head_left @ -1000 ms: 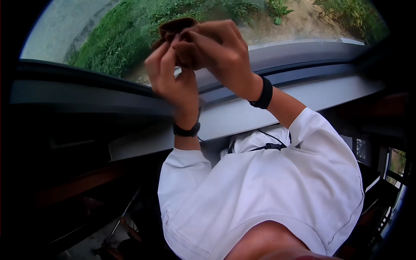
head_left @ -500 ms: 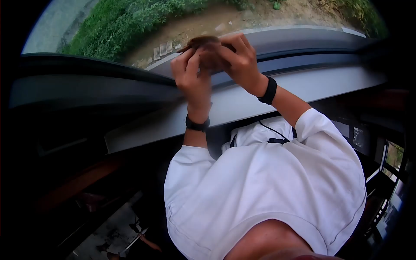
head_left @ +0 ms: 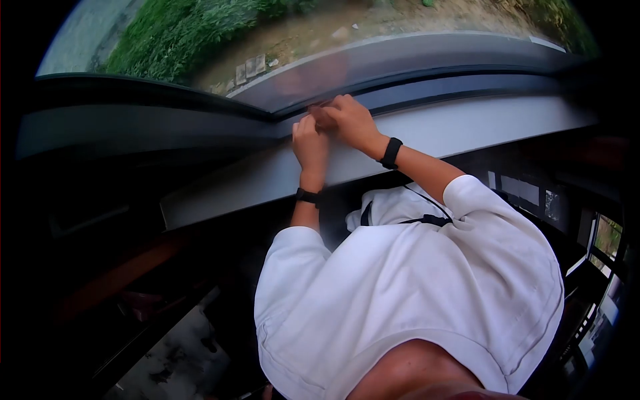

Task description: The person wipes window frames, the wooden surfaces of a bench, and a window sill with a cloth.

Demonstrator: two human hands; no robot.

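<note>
A brown cloth point(head_left: 323, 117), mostly hidden by my fingers, is bunched up between my two hands close to the dark window frame point(head_left: 400, 85). My left hand point(head_left: 310, 145) grips its left side with bent fingers, above the pale sill point(head_left: 427, 131). From the right, my right hand point(head_left: 354, 123) pinches the same cloth. Both wrists wear black bands. Behind the hands, the window glass point(head_left: 373, 59) shows a faint reddish reflection.
Beyond the glass are green plants point(head_left: 180, 40), bare soil and several pale blocks point(head_left: 251, 69). Dark framing point(head_left: 153, 120) runs along the left. A patterned pale surface point(head_left: 177, 357) shows at the lower left.
Both hands and the brown cloth have come down from in front of the glass toward the lower frame and sill. Less of the cloth shows now than before.
</note>
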